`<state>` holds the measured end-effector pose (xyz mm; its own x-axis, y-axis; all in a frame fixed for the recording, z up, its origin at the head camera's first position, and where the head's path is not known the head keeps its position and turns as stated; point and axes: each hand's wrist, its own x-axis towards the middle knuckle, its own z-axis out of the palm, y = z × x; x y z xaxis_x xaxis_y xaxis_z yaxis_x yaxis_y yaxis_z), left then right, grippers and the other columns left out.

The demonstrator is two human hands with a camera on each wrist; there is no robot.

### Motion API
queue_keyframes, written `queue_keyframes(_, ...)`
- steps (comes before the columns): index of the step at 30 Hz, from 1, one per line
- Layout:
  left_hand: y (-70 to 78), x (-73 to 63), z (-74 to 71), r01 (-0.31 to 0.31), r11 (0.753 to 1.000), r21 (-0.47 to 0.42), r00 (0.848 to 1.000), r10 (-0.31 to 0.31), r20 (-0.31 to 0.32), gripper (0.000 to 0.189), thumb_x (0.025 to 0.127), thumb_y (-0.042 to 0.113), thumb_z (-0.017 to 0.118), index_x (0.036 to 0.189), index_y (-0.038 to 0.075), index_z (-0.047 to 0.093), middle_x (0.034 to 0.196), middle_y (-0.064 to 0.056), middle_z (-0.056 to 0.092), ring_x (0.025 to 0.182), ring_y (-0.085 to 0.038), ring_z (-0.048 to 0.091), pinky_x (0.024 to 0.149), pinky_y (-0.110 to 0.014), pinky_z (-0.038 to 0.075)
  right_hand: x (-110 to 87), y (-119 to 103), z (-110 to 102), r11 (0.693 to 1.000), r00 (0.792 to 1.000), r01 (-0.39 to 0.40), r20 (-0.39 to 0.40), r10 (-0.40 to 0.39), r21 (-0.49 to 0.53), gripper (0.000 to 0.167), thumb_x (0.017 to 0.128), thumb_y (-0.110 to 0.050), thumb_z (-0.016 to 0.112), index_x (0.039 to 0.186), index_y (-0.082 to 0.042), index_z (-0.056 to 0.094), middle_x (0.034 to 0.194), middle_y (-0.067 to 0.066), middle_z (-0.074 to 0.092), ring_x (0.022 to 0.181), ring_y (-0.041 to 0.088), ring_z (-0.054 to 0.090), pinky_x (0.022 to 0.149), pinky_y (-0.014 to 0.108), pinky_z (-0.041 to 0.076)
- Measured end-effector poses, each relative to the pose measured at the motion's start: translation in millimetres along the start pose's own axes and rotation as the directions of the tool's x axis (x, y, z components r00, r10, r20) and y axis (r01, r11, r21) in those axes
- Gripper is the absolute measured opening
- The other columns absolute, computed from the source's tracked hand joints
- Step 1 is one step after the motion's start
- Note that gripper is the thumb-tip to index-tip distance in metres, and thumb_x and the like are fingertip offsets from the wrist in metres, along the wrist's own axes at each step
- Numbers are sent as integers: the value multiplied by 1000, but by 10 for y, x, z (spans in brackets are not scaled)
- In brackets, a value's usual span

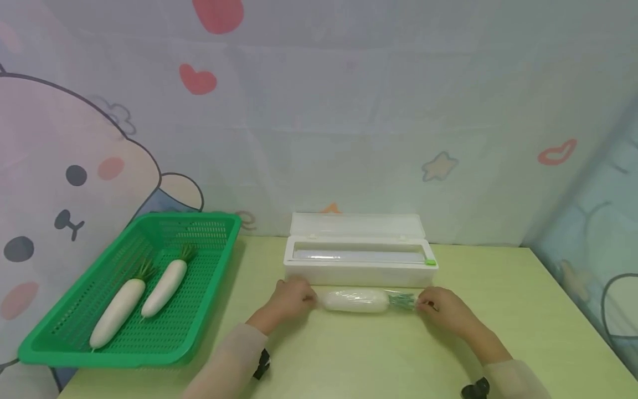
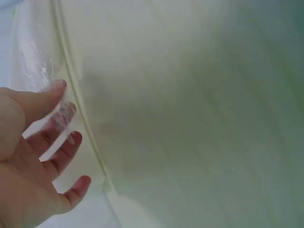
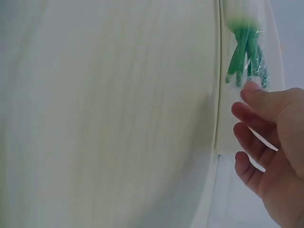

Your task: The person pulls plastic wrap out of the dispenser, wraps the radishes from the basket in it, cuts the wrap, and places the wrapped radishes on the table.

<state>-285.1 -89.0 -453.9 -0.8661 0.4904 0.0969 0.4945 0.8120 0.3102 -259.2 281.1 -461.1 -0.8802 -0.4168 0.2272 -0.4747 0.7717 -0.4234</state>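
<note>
A white radish (image 1: 356, 301) with cut green leaf stalks (image 1: 401, 301) lies sideways on the table, wrapped in clear cling film. My left hand (image 1: 294, 299) is at its root end, thumb and fingers at the bunched film (image 2: 64, 118), pinching it. At the leafy end, my right hand (image 1: 446, 310) pinches the film just past the stalks; the thumb tip shows close by in the right wrist view. Right behind the radish stands a white cling film box (image 1: 361, 274), lid up, with a roll of film (image 1: 359, 255) inside.
On the left of the table (image 1: 369, 354) sits a green perforated basket (image 1: 199, 332). Two unwrapped radishes lie in it, a larger radish (image 1: 118, 313) and a smaller radish (image 1: 164, 288). A green slider (image 1: 430, 262) sits at the box's right end. A printed cloth (image 1: 319, 111) hangs behind.
</note>
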Motion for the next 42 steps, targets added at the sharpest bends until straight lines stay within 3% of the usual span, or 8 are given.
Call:
queue_keyframes(7, -32, -195, -169, -59, 992, -113, 996, 50, -76, 11, 90, 17, 66, 92, 16, 77, 91, 3, 72, 87, -20, 58, 77, -50, 40, -109, -93, -79, 981, 998, -43, -25, 49, 188, 12, 93, -16, 63, 86, -9, 69, 99, 11, 70, 80, 11, 61, 65, 25, 48)
queue_keyframes(10, -48, -275, -213, -68, 965, -253, 996, 49, -79, 12, 91, 14, 65, 92, 11, 77, 90, 2, 74, 87, -20, 63, 82, -45, 45, -136, -140, -126, 944, 996, -88, 5, 91, 319, 15, 94, -16, 62, 89, -3, 69, 93, 10, 70, 75, 2, 56, 64, 22, 48)
queue_keyframes(12, -58, -323, -228, -65, 922, -382, 997, 47, -56, 13, 92, 12, 64, 93, 7, 75, 89, -1, 73, 89, -19, 65, 81, -36, 49, -150, -162, -152, 912, 992, -120, 20, 122, 393, 16, 94, -17, 63, 90, -2, 69, 90, 9, 70, 76, 1, 58, 67, 22, 50)
queue_keyframes(16, -70, -405, -235, -28, 761, -648, 999, 47, 12, 14, 92, 7, 63, 98, -3, 69, 92, -12, 72, 90, -18, 66, 78, -25, 50, -177, -184, -180, 832, 981, -183, 48, 186, 523, 17, 92, -17, 66, 92, 0, 69, 92, 5, 71, 81, 4, 63, 73, 25, 53)
queue_keyframes(19, -62, -456, -242, 6, 662, -750, 998, 45, 48, 15, 90, 5, 65, 100, -6, 67, 94, -15, 70, 88, -15, 66, 79, -25, 50, -195, -189, -178, 781, 975, -209, 66, 212, 588, 22, 91, -16, 67, 99, 5, 65, 91, 2, 70, 82, 8, 64, 76, 28, 54)
queue_keyframes(24, -22, -506, -252, 55, 588, -807, 997, 15, 79, 19, 89, 7, 67, 101, -7, 67, 97, -12, 70, 89, -12, 64, 82, -28, 51, -222, -193, -135, 731, 967, -231, 67, 247, 642, 39, 91, -15, 66, 120, 10, 55, 90, -2, 70, 81, 10, 64, 77, 27, 53)
queue_keyframes(32, -30, -517, -210, 71, 601, -796, 997, -45, 55, 24, 93, 9, 61, 109, -8, 66, 100, -19, 70, 87, -17, 67, 86, -36, 52, -228, -208, -33, 740, 956, -267, 69, 287, 617, 33, 92, -19, 65, 114, 6, 65, 99, 6, 72, 85, 9, 63, 78, 29, 53)
queue_keyframes(42, -13, -532, -186, 110, 705, -701, 991, -20, 135, 25, 82, 6, 74, 105, -2, 72, 105, -13, 70, 89, -12, 58, 74, -30, 47, -233, -268, -24, 781, 966, -215, 9, 258, 587, 24, 94, -14, 62, 108, 4, 67, 99, 12, 70, 87, 12, 63, 77, 27, 53)
